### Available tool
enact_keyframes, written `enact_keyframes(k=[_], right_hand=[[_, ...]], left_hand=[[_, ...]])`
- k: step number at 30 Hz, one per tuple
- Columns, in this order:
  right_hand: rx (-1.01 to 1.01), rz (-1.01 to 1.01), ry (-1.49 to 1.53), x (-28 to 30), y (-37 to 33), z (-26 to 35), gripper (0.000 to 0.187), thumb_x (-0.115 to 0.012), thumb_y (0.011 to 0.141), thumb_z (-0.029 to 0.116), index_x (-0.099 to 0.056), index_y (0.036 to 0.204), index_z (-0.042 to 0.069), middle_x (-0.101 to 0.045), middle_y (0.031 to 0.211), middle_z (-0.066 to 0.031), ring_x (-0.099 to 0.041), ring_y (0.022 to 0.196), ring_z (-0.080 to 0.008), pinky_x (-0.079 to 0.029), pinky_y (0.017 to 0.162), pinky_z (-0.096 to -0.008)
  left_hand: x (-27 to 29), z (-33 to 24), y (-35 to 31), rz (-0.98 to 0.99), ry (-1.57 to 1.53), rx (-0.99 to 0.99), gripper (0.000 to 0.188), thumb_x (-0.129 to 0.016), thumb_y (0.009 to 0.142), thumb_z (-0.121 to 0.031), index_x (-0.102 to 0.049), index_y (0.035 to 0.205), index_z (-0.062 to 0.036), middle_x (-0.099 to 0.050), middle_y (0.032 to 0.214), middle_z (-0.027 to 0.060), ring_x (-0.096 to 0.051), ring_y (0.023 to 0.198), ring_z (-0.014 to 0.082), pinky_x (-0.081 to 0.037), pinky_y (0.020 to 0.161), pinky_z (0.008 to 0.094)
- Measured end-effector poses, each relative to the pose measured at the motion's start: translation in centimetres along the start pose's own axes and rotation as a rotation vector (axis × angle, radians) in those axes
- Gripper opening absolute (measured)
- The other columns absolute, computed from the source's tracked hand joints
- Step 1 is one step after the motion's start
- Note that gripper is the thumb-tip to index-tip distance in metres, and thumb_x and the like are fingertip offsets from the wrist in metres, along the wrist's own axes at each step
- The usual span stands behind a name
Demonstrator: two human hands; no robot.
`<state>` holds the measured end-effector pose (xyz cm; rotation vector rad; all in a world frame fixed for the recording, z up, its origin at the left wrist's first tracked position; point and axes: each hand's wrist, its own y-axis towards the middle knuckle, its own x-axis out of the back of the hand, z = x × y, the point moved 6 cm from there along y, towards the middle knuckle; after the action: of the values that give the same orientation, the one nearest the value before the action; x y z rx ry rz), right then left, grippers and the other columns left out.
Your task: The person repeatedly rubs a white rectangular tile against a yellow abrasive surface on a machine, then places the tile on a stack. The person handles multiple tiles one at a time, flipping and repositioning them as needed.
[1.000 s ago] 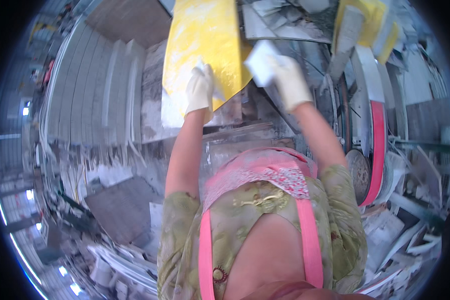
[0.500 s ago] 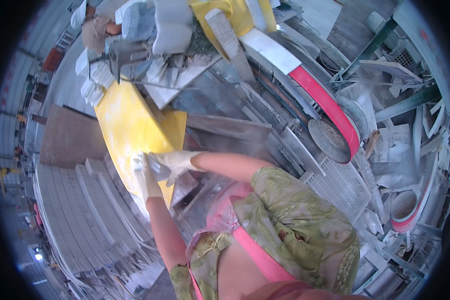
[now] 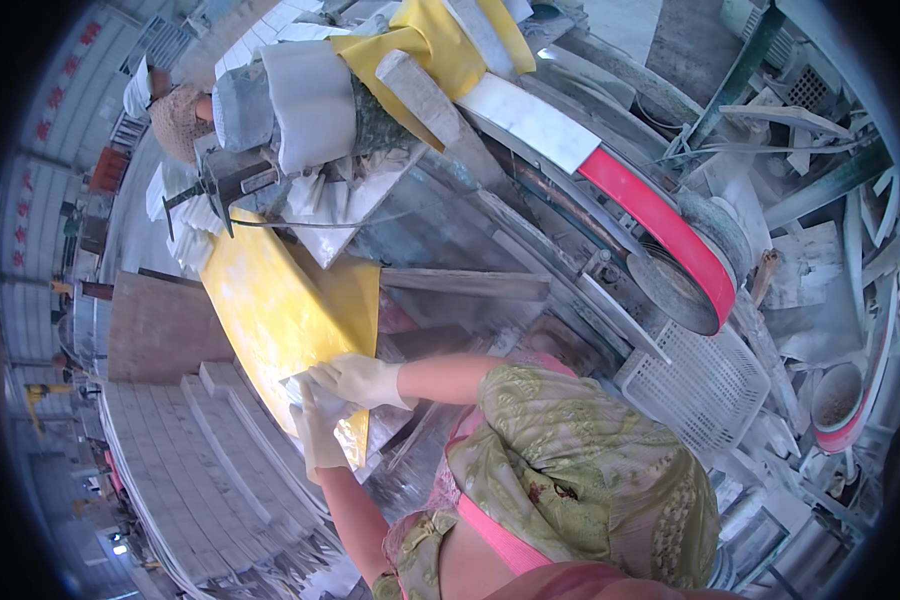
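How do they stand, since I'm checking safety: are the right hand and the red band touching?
Apart. In the head view, the right hand is at the yellow sheet, with a board in the wide gap to the red band.

- Sheet (image 3: 285, 310): was yellow, mottled with white;
- Left glove (image 3: 317, 438) and right glove (image 3: 366, 382): were both plain off-white;
- Blouse (image 3: 595, 470): was olive green with paler motifs;
- Strap (image 3: 502, 537): was solid pink;
- Belt (image 3: 658, 220): was red along one length, white along another;
- Crate (image 3: 708, 385): was whitish with a perforated grid pattern;
- Stacked slabs (image 3: 195, 470): were grey, striped by darker lines;
- Board (image 3: 165, 325): was dull brown;
- Draped cloth (image 3: 440, 40): was yellow.
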<state>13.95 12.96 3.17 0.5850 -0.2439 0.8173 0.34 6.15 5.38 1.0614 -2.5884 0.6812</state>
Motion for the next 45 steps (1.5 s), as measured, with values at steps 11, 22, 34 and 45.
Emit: enact_keyframes(k=[11,22,34,45], right_hand=[[0.047,-0.061,-0.51,16.0,-5.2,-2.3,0.028,-0.067,0.086,0.033,-0.066,0.095,0.007,-0.065,0.097,-0.0153,-0.058,0.097,-0.0344,-0.049,0.086,-0.0455],[-0.48,-0.643,-1.11,46.5,-19.2,-13.5,0.041,-0.066,0.09,0.04,-0.065,0.111,0.005,-0.063,0.115,-0.0119,-0.055,0.115,-0.0316,-0.042,0.1,-0.0438],[-0.809,-0.576,-1.13,50.1,-11.5,-21.5,0.07,-0.071,0.083,0.059,-0.062,0.126,0.004,-0.059,0.132,-0.0151,-0.05,0.126,-0.0321,-0.036,0.108,-0.0475],[-0.756,-0.594,-1.081,49.6,-11.6,-23.4,0.079,-0.076,0.08,0.052,-0.054,0.136,0.001,-0.056,0.131,-0.0183,-0.051,0.126,-0.035,-0.037,0.109,-0.0518]], left_hand=[[-2.8,-3.5,-3.5,-0.182,0.221,-0.15,0.067,-0.064,0.095,-0.039,-0.044,0.137,0.009,-0.06,0.126,0.0259,-0.066,0.111,0.0364,-0.054,0.095,0.0436],[-3.3,-4.5,-6.5,-0.2,0.099,-0.115,0.064,-0.057,0.102,-0.041,-0.042,0.144,0.0047,-0.058,0.129,0.0196,-0.06,0.115,0.0289,-0.052,0.1,0.0399],[-2.8,-2.9,-5.4,-0.26,0.059,-0.06,0.082,-0.061,0.098,-0.043,-0.027,0.157,0.004,-0.048,0.146,0.0233,-0.055,0.126,0.0339,-0.048,0.104,0.0409],[0.0,1.6,0.1,-0.363,0.144,-0.055,0.086,-0.066,0.096,-0.041,-0.026,0.158,0.0034,-0.044,0.152,0.0236,-0.05,0.135,0.0331,-0.045,0.109,0.0408]])
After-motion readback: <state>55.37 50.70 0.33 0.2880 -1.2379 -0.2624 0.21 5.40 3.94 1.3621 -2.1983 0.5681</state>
